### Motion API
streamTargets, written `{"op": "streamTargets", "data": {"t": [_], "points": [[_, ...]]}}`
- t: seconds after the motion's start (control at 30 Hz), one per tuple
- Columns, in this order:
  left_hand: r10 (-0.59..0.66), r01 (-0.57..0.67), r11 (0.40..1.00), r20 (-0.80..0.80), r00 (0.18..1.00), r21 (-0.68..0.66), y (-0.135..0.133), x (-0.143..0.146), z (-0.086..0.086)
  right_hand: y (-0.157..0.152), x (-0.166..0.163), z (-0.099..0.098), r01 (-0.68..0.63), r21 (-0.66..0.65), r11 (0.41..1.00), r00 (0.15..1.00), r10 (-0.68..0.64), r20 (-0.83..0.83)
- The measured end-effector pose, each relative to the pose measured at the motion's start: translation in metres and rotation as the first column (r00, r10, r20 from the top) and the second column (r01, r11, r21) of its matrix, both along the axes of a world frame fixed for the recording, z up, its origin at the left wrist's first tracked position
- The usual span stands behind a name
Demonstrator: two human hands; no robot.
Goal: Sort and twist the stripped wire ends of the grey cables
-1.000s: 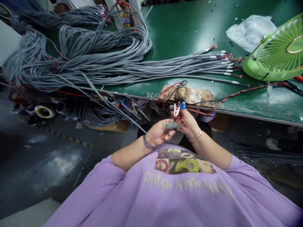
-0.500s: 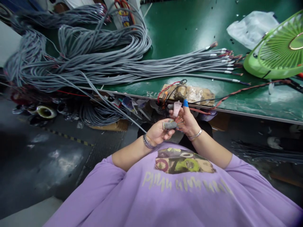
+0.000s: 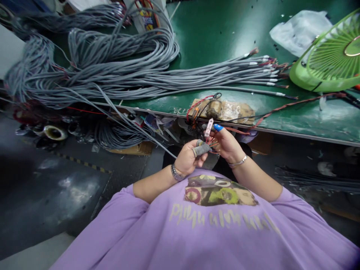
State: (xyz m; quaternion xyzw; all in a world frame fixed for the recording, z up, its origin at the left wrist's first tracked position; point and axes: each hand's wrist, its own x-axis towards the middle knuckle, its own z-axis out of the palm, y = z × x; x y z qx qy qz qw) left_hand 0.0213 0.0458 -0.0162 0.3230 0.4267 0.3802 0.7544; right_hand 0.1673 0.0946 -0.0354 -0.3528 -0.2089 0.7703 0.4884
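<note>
My left hand (image 3: pixel 188 156), with grey covers on its thumb and a finger, is closed on the end of a grey cable (image 3: pixel 165 147). Thin stripped wires (image 3: pixel 215 145) fan out from that end toward my other hand. Between the fingertips of my right hand (image 3: pixel 227 144) is a small pale pink connector (image 3: pixel 209 128) with a row of dark holes; a blue cover is on one fingertip. A reddish wire runs up to the connector's lower end, though whether it is seated inside I cannot tell. The hands are close together in front of my body, just below the table edge.
Long bundled grey cables (image 3: pixel 118 80) lie across the green table (image 3: pixel 208 41), their stripped ends to the right. A wooden block (image 3: pixel 246 111) with black and red leads sits at the edge. To the right are a green fan (image 3: pixel 323 71) and a plastic bag (image 3: pixel 299 33).
The pink connector has turned, so its row of holes now faces me. My right hand has shifted slightly right and tilted. The left hand has barely moved.
</note>
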Motion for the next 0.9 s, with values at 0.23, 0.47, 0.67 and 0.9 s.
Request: {"op": "streamTargets", "data": {"t": [0.23,0.47,0.67,0.9], "points": [[0.026,-0.026,1.000,-0.017,1.000,0.010,0.003,0.002,-0.001,0.002,-0.008,0.005,0.042,0.027,0.999,0.998,-0.043,0.053],[0.036,-0.036,0.999,-0.018,0.999,0.000,0.004,0.000,0.001,0.002,-0.011,-0.006,0.274,0.228,0.934,0.911,-0.328,0.251],[0.016,-0.016,1.000,0.008,1.000,-0.023,0.005,0.001,-0.001,0.005,-0.016,0.000,0.119,0.046,0.992,0.986,-0.124,0.115],[0.009,-0.010,0.999,-0.014,1.000,-0.032,0.007,0.003,-0.003,0.010,-0.018,-0.001,0.139,-0.010,0.990,0.989,-0.139,-0.055]]}}
